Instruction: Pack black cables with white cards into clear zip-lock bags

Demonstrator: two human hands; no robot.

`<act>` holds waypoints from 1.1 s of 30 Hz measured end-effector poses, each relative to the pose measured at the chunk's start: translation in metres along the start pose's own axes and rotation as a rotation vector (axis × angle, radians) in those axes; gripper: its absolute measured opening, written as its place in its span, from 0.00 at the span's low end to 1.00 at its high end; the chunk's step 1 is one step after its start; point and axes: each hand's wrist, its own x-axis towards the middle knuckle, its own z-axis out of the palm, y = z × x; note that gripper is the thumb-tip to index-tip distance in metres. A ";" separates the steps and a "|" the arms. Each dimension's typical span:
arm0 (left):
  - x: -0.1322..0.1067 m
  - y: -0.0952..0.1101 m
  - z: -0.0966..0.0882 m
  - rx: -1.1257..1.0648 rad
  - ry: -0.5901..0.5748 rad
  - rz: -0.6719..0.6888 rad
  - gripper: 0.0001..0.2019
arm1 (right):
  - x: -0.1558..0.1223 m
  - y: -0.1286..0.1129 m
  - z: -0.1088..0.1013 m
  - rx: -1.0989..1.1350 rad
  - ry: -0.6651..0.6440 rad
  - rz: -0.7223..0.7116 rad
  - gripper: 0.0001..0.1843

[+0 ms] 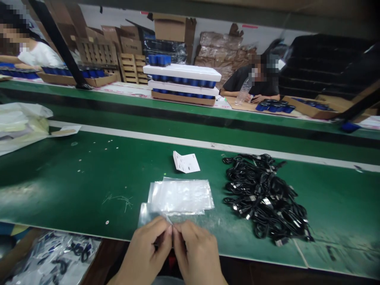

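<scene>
At the near edge of the green bench (74, 186), my left hand (145, 249) and right hand (197, 253) meet thumb to thumb. The fingers (162, 233) of both are pressed together on the near edge of one clear bag (150, 213), which lies flat on the bench just ahead of my knuckles. Below the bench edge to my left, bagged cables (56, 257) lie in a heap.

Touching the far side of the bag I hold, a stack of clear bags (181, 194) rests on the bench. Just beyond it sits a folded white leaflet (186, 162). To the right of the stack and apart from it, a tangled pile of black cables (264, 198) spreads across the bench. At the left edge lies a pale plastic sack (20, 124) with a small card (63, 130) beside it.

Across a white stripe and a lower green channel, the far bench (124, 89) carries stacked white foam trays (182, 73) with blue parts (160, 59) between and on top of them. To their right a person (255, 81) in a dark shirt sits at that bench, a bottle (243, 93) near the hands. A second person (35, 53), in white, sits at far left. Cardboard boxes (169, 27) and wooden pallets (130, 65) line the back wall.
</scene>
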 end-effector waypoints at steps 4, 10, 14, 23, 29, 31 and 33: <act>-0.005 -0.006 0.001 0.065 0.088 0.085 0.16 | 0.010 0.001 -0.007 -0.183 0.068 -0.016 0.17; -0.002 -0.008 -0.009 0.115 0.207 0.079 0.15 | 0.021 0.002 -0.014 0.076 -0.109 0.160 0.08; 0.003 -0.011 -0.016 0.136 0.251 0.028 0.15 | 0.033 0.002 -0.023 -0.006 -0.175 0.181 0.11; 0.006 -0.022 -0.011 0.039 0.280 -0.054 0.17 | 0.157 0.054 -0.013 0.217 -0.305 0.517 0.32; 0.004 -0.026 -0.010 -0.027 0.257 -0.091 0.17 | 0.187 0.072 0.009 0.283 -0.465 0.703 0.22; 0.004 -0.027 -0.010 -0.056 0.243 -0.115 0.17 | 0.185 0.075 0.008 0.333 -0.511 0.724 0.16; 0.004 -0.026 -0.011 -0.087 0.233 -0.144 0.17 | 0.183 0.079 0.005 0.382 -0.548 0.736 0.16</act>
